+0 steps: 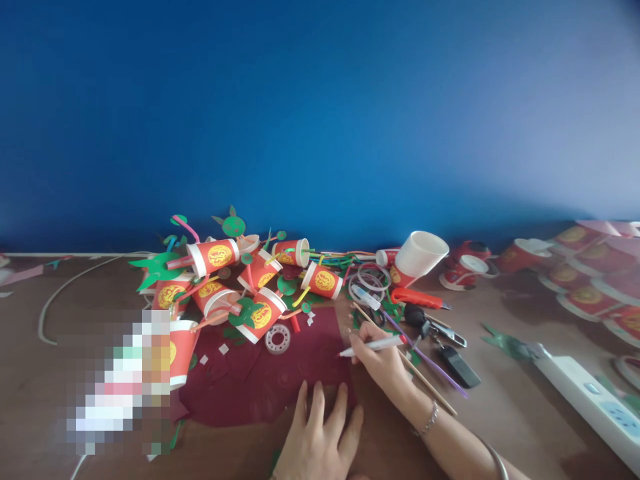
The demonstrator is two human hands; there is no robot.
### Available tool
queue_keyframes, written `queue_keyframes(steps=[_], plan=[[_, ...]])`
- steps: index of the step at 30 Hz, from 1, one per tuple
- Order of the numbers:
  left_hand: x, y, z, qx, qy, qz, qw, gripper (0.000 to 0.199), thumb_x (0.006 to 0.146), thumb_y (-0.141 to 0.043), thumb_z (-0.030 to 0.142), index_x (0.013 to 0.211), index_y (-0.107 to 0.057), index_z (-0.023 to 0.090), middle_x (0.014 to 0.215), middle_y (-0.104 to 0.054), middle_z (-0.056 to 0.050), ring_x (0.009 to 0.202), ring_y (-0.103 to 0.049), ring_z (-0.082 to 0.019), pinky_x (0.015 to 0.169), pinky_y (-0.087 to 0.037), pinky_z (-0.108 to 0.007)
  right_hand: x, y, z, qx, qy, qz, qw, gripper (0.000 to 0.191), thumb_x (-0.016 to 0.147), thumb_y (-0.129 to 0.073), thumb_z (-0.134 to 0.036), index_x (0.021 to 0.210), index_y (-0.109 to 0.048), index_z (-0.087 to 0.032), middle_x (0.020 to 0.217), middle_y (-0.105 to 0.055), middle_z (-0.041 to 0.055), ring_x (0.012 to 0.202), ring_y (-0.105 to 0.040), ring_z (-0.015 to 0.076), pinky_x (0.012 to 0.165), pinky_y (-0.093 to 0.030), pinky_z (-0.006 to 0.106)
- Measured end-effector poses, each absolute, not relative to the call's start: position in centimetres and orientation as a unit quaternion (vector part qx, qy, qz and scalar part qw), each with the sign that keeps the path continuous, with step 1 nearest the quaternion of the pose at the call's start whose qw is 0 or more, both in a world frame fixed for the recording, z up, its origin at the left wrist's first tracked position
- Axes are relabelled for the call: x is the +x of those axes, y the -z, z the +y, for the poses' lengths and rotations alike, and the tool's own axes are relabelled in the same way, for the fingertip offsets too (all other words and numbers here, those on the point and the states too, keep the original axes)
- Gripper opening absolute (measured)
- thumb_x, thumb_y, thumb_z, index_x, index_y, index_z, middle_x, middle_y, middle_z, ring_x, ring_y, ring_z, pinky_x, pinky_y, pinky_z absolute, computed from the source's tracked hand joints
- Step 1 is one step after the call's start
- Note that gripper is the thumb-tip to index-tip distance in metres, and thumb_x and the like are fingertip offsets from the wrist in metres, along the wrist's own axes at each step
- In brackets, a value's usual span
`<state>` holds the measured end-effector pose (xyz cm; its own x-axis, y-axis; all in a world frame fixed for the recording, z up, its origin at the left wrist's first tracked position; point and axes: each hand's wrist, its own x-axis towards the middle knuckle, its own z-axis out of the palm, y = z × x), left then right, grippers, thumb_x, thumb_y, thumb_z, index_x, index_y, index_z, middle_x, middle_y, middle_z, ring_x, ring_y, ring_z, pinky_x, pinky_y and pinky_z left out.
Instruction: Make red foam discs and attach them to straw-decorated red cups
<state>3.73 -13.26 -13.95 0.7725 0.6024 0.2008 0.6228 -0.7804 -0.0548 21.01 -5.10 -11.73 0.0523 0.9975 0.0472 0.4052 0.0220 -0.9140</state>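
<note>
So the right hand point(379, 357) is gripping a white marker point(374, 345) over the right side of the dark red sheet point(300, 390), while the left hand point(321, 427) is empty, fingers spread at the sheet's near edge. Red paper cups point(321, 281) crowd its far side, and a power strip point(590, 400) sits toward the tabletop's point(400, 447) right edge.

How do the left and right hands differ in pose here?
The left hand holds nothing; the right hand grips a white marker. The left hand's fingers are spread; the right hand's are curled. Both are bare and near the maroon sheet.
</note>
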Motion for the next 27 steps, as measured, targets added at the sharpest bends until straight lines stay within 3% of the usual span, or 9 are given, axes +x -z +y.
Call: queue_keyframes(steps=[5, 10, 27], plan=[[3.8, 14.0, -13.2, -0.937, 0.098, -0.325, 0.083, 0.064, 0.088, -0.038, 0.061, 0.138, -0.041, 0.022, 0.133, -0.054, -0.011, 0.104, -0.055, -0.035, 0.085, -0.043, -0.051, 20.4, 11.9, -5.2, -0.578, -0.383, -0.614, 0.378, 0.023, 0.078, -0.055, -0.031, 0.061, -0.044, -0.022, 0.048, -0.055, -0.0034, 0.045, -0.049, 0.012, 0.046, -0.037, 0.022], [3.9, 14.4, -13.2, -0.933, 0.103, -0.324, 0.12, 0.047, 0.091, -0.046, 0.036, 0.136, -0.042, 0.023, 0.132, -0.056, -0.008, 0.101, -0.057, -0.033, 0.084, -0.045, -0.05, 20.2, 12.1, -5.1, -0.602, -0.363, -0.625, 0.339, 0.024, 0.077, -0.054, -0.029, 0.058, -0.043, -0.022, 0.049, -0.057, -0.0019, 0.047, -0.049, 0.0124, 0.047, -0.035, 0.023], [3.9, 14.5, -13.3, -0.932, 0.093, -0.328, 0.122, 0.049, 0.09, -0.046, 0.032, 0.138, -0.04, 0.023, 0.134, -0.054, -0.009, 0.103, -0.055, -0.033, 0.084, -0.047, -0.052, 19.9, 11.3, -5.3, -0.608, -0.338, -0.654, 0.297, 0.024, 0.077, -0.055, -0.029, 0.057, -0.044, -0.021, 0.052, -0.056, -0.0021, 0.05, -0.048, 0.0123, 0.05, -0.036, 0.023]])
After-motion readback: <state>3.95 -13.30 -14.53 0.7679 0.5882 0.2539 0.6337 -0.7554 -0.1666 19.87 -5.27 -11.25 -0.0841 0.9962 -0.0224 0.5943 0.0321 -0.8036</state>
